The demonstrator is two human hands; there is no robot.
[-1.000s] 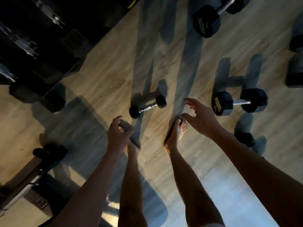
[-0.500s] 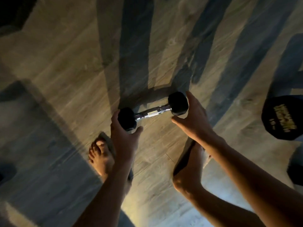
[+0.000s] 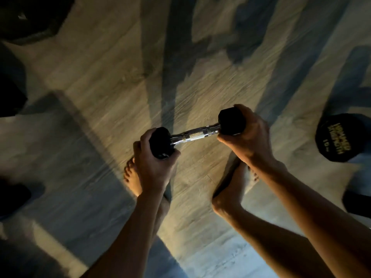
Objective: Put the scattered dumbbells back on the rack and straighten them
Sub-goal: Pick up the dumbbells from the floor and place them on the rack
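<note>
A small dumbbell (image 3: 195, 136) with black hex heads and a chrome knurled handle is held between both hands above the wooden floor. My left hand (image 3: 152, 163) grips its left head, fingers and thumb curled round it. My right hand (image 3: 249, 137) grips its right head the same way. The handle runs slightly uphill to the right. The rack is out of view.
A bigger black dumbbell head (image 3: 339, 138) marked 10 lies on the floor at the right. Dark shapes (image 3: 30, 17) sit at the top left and along the left edge. My bare feet (image 3: 230, 189) stand just below the hands.
Both hands reached down to the small dumbbell and closed on its two heads. It now appears lifted off the floor, closer to the camera.
</note>
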